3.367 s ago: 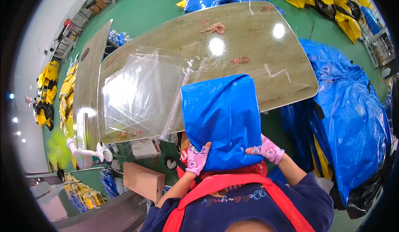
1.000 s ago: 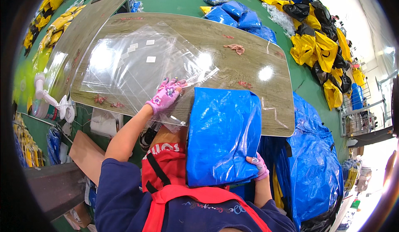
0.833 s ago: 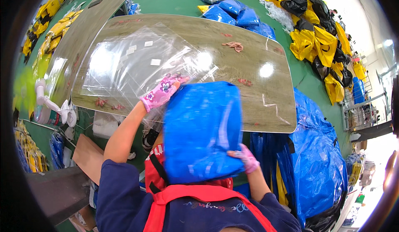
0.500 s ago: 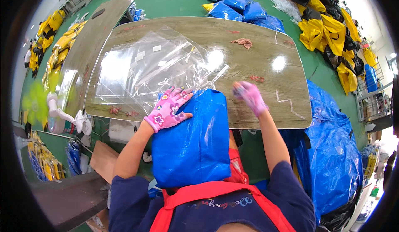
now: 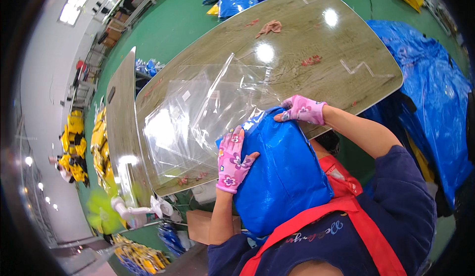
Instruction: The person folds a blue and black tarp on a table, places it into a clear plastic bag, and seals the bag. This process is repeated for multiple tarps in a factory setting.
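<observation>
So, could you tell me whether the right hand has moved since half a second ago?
Yes: the right hand came back off the table onto the blue bag.
</observation>
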### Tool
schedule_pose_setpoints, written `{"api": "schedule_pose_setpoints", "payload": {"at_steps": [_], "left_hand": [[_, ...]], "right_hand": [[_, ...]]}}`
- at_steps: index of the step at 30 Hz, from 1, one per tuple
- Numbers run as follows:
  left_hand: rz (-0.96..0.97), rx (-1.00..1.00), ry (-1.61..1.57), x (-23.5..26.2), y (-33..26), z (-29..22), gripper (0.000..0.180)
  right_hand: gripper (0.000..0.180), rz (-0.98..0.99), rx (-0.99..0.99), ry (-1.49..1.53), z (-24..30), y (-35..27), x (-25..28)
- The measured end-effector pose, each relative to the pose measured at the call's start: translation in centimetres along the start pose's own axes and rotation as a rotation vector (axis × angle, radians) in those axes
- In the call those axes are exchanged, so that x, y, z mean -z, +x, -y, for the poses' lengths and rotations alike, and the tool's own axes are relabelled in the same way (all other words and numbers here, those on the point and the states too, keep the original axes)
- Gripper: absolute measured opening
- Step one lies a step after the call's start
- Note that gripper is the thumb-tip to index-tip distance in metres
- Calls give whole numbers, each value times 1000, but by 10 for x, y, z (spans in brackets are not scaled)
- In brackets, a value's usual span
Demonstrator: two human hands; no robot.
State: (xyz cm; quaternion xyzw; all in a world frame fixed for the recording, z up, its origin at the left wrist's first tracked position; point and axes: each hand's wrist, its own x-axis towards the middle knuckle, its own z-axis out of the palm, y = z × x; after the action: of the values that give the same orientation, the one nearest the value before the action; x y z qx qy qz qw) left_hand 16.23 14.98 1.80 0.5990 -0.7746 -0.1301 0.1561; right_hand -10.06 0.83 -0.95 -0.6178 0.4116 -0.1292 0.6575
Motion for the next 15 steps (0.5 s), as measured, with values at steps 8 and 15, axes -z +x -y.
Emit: {"api": "schedule_pose_setpoints", "payload": {"at_steps": [8,15], "left_hand": [[-55,-19,21,-2,-3,-1,68],[-32,-34,30,1,-6,-5,53]], "right_hand": [[25,-470,404,-125,-29,-22,-29],[17,-305,354,-728,-49,-68,-36]]}}
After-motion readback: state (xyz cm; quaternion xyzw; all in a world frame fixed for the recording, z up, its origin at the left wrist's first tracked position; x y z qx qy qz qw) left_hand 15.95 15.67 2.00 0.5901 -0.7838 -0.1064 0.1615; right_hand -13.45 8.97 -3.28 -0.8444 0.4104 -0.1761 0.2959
